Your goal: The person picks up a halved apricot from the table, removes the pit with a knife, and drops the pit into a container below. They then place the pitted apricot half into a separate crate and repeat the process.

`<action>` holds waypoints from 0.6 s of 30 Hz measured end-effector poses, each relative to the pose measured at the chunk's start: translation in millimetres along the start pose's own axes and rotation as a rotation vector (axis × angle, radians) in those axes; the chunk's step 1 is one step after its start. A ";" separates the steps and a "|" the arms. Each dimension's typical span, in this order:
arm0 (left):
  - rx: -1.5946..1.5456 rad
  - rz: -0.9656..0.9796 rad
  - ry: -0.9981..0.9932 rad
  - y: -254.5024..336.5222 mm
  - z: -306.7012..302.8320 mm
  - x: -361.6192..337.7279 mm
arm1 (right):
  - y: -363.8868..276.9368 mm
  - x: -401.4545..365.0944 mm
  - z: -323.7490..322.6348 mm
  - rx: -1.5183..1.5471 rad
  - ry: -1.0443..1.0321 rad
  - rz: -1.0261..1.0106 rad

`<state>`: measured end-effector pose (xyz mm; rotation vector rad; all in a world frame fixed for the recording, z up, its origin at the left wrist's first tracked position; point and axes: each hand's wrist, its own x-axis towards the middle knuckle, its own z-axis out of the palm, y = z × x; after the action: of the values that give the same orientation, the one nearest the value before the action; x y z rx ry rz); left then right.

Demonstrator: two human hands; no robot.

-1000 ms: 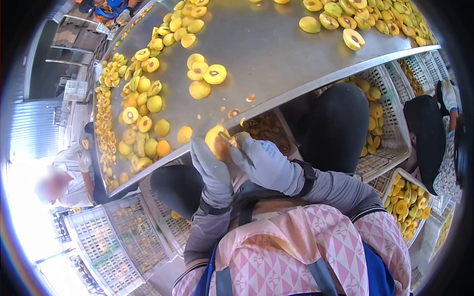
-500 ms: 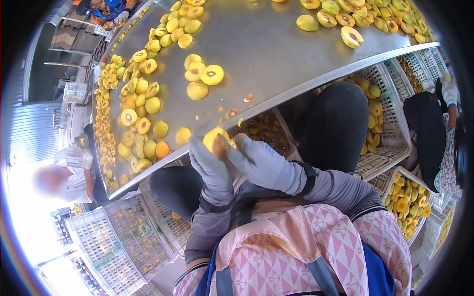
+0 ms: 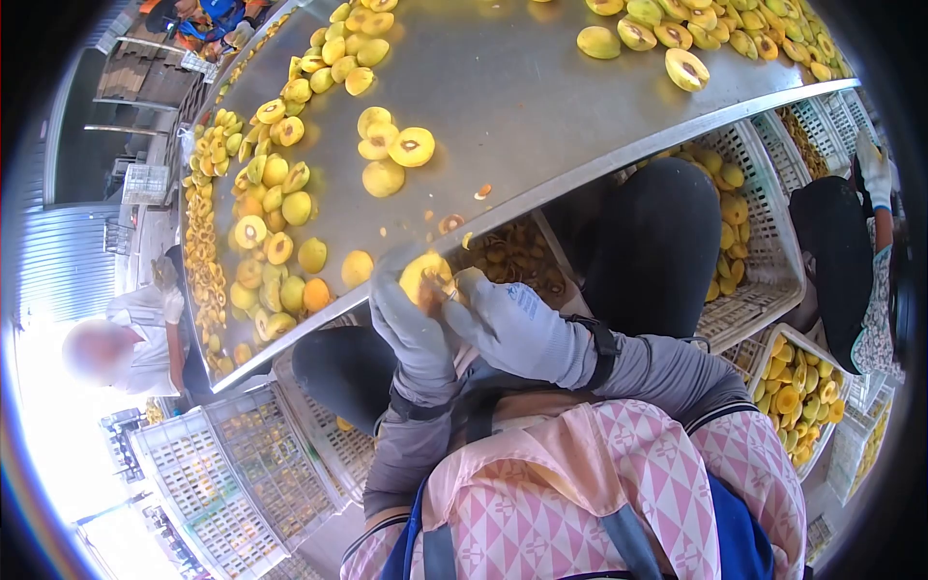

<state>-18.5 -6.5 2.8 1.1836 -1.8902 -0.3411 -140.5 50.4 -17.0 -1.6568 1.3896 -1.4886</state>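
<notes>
My left hand (image 3: 411, 324), in a pale grey glove, is closed around a yellow peach half (image 3: 423, 275) at the near edge of the metal table. My right hand (image 3: 507, 324), gloved alike, is pinched against the peach's brown centre; what its fingers hold there is small and hidden. Just beyond, a loose brown pit piece (image 3: 451, 223) and a few yellow scraps lie on the metal. A whole-looking peach (image 3: 357, 268) rests left of my hands. Farther in sits a small group of peach halves (image 3: 413, 147), one cut side up.
Many peach halves (image 3: 280, 208) line the table's left side, with more at the far right. Below the edge is a bin of brown scraps (image 3: 517, 261). White crates (image 3: 764, 261) of peaches flank my knees. Co-workers sit left and right; one gloved hand (image 3: 875, 174) shows at right.
My right hand has turned slightly at the peach half, and its fingers have shifted over the centre. The left hand keeps its hold. The right co-worker's gloved hand has moved slightly.
</notes>
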 end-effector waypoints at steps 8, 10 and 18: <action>0.059 0.011 -0.101 -24.9 -9.2 -12.6 | -2.3 0.6 -3.9 -0.023 -0.037 -0.085; 0.230 0.178 -0.097 -43.7 -8.7 -20.0 | 2.6 -2.9 -2.0 -0.009 -0.059 -0.091; -0.057 0.017 -0.145 -71.9 -7.4 -23.0 | 14.6 2.0 -4.5 0.030 -0.203 -0.050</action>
<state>34.7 -22.8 -48.8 1.1308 -2.0003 -0.4796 -149.9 44.7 -27.8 -1.7808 1.2196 -1.3188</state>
